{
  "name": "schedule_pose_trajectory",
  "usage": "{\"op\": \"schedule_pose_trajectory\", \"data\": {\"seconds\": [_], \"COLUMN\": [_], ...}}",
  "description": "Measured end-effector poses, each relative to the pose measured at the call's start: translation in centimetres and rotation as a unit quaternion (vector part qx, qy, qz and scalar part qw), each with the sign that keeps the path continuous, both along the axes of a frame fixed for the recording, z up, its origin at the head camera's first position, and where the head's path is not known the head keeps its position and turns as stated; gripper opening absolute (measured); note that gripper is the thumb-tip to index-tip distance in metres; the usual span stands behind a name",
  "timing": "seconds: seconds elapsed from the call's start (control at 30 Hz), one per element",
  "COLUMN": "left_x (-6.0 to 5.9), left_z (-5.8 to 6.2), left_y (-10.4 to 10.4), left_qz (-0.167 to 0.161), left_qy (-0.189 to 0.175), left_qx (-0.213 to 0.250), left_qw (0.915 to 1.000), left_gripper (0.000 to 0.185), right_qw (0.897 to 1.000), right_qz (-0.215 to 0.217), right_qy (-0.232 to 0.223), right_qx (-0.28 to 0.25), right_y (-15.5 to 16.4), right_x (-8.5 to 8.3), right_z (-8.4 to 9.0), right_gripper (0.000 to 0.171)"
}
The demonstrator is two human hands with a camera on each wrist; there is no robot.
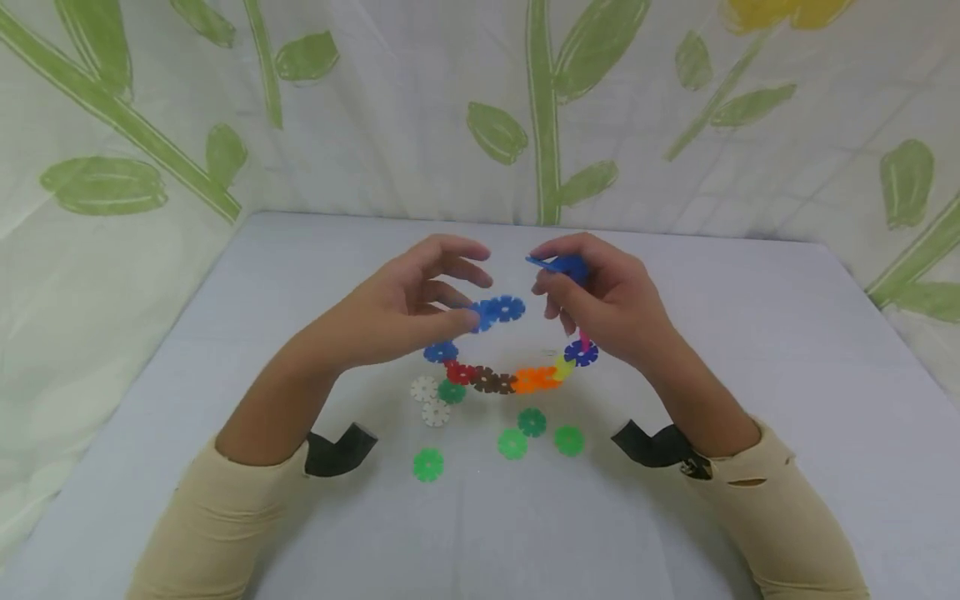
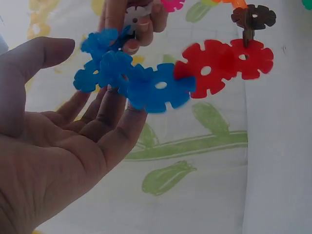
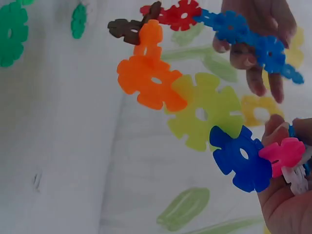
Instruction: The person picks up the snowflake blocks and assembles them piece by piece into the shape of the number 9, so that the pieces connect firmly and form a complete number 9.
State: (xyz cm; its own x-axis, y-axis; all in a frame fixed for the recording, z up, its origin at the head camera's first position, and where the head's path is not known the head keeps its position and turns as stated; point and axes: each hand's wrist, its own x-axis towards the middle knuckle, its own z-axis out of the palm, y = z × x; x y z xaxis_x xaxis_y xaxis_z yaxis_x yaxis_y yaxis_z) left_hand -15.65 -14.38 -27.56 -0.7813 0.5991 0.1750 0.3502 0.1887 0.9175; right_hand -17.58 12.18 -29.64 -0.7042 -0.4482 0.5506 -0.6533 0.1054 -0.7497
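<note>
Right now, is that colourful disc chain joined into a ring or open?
Open: the head view shows a gap between its blue end and the blue piece the right hand pinches.

Looks like a draped-off play or craft corner; can't tell home from studio. Straight ahead now, hung with pale, creased cloth [image 1: 405,125], patterned with green leaves [image 1: 497,133], green stems [image 1: 545,117] and a yellow flower [image 1: 783,12], wrapping round both sides too! Down below, furnished with a plain, pale desk [image 1: 495,525], dotted with bright plastic discs [image 1: 513,444].
</note>
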Motion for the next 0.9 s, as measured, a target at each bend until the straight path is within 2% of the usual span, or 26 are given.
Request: {"op": "schedule_pose_trajectory", "data": {"seconds": [0.1,0.17,0.3,0.37,0.47,0.6,0.8,0.9], "left_x": [-0.1,0.0,0.2,0.3,0.4,0.6,0.8,0.8], "left_z": [-0.5,-0.7,-0.6,-0.5,-0.4,-0.3,-0.1,-0.1], "left_y": [0.6,0.9,1.2,1.2,1.1,1.2,1.4,1.3], "left_qz": [-0.014,-0.009,0.045,0.075,0.097,0.1,0.086,0.082], "left_qy": [0.02,0.03,0.035,0.032,0.019,0.01,0.005,0.002], "left_qx": [0.006,0.007,0.014,0.026,0.053,0.07,0.092,0.093], "left_qw": [0.9997,0.9995,0.9983,0.9963,0.9936,0.9924,0.9921,0.9923], "left_gripper": [0.039,0.029,0.019,0.018,0.019,0.018,0.016,0.013], "right_qw": [1.0,0.999,1.0,1.0,0.998,0.993,0.99,0.99], "right_qz": [0.007,0.01,0.015,0.028,0.067,0.115,0.134,0.141], "right_qy": [0.024,0.029,0.015,0.008,0.009,0.017,0.025,0.024], "right_qx": [0.017,0.015,0.0,-0.008,-0.019,-0.022,-0.018,-0.011], "right_y": [-0.3,-0.4,-0.3,-0.2,-0.2,-0.3,-0.6,-0.5], "right_x": [0.2,0.4,0.6,0.5,0.4,0.2,0.2,0.2], "right_z": [0.0,0.1,0.3,0.3,0.3,0.2,0.1,-0.1], "right_gripper": [0.026,0.027,0.029,0.026,0.026,0.047,0.048,0.042]}}
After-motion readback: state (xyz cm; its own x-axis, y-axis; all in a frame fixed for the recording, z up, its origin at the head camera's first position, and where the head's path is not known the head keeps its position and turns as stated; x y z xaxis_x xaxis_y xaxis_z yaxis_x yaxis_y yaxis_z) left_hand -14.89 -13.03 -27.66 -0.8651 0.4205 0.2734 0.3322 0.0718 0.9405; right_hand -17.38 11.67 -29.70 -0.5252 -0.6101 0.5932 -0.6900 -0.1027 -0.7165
